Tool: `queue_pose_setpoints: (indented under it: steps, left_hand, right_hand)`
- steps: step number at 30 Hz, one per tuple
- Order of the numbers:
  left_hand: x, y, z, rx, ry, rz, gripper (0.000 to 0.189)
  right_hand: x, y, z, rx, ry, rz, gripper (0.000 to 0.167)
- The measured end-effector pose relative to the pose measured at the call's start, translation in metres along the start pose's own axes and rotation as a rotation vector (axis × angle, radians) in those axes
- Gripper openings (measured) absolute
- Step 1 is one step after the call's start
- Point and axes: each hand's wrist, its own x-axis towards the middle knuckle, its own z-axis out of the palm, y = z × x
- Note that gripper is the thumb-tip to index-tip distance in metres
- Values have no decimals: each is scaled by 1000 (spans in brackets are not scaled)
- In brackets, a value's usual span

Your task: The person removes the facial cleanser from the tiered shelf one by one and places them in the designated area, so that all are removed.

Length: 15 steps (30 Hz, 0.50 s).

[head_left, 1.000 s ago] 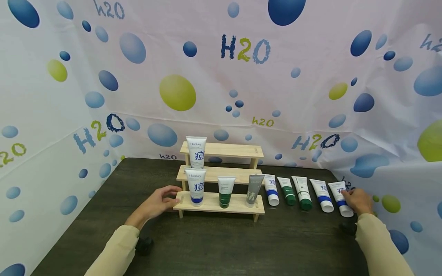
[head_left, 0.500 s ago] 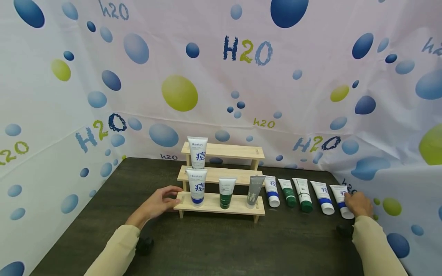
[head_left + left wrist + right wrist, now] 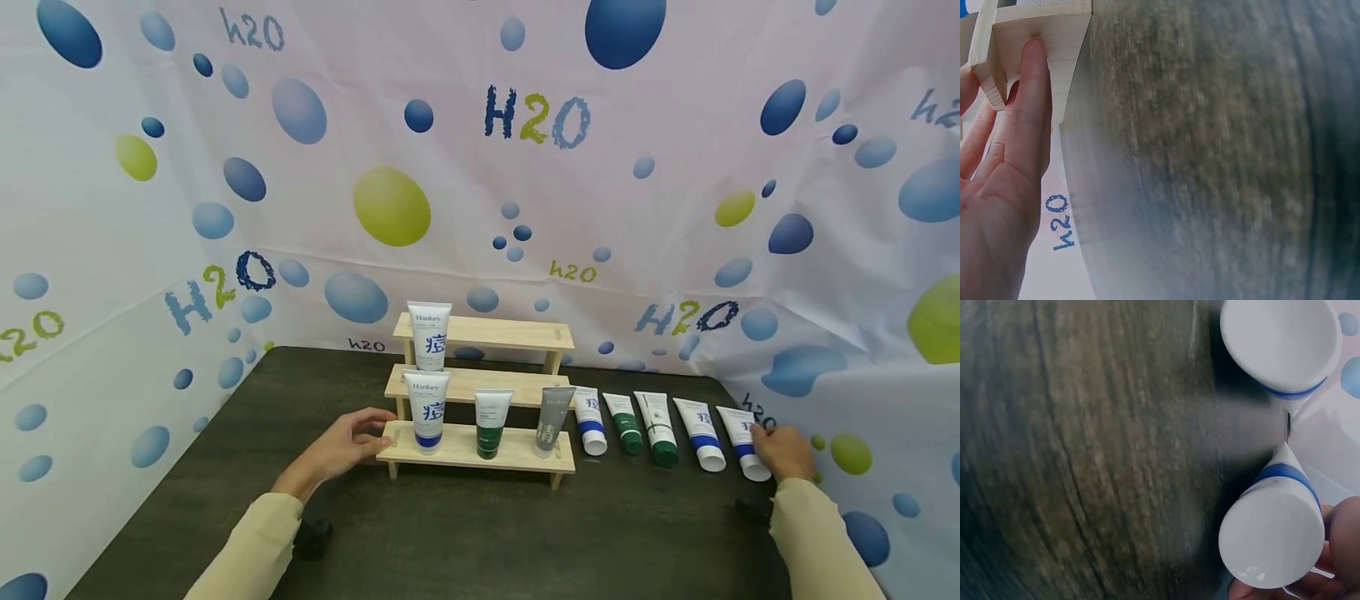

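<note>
Cream sleeves (image 3: 251,542) (both); black wrist cameras (image 3: 312,538)

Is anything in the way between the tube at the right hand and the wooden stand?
Yes, along the table: four other tubes lie in a row between the rightmost tube and the stand. Above them, nothing visible.

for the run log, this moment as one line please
left grip: holds wooden rack at left end | right grip: holds rightmost tube | rack: four upright tubes | table: four more tubes lying
</note>
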Motion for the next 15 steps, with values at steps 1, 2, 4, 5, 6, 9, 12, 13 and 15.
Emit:
queue_pose_setpoints:
  steps: [1,2,4,5,6,9,12,13,15]
  left_hand:
    - [0,0,0,0,0,-1,48]
    - [0,-1,1,1,5,-5,48]
    - [1,-2,1,6,11,-11,47]
    - [1,-2,1,8,11,-11,47]
    - [1,-2,2,11,12,-11,47]
    - [2,-2,2,19,8,-7,48]
    - [2,-1,2,23,13,-11,47]
    - [2,-1,1,22,13,-12,47]
    - [2,-1,1,22,18,-19,47]
  right_hand:
    - [0,0,0,0,-1,-3,54]
    - [-1,0,0,-1,-2,-5,54]
    - [-1,0,1,0,1,-8,54]
    - [-1,0,1,2,6,-16,53]
    - [-2,0,2,10,12,-22,52]
    - [-3,1,1,21,17,-36,49]
    - [-3,1,-3,16,11,-40,49]
    - [-2,1,-5,7,11,-45,49]
    - [-2,-2,-10,3,8,-41,52]
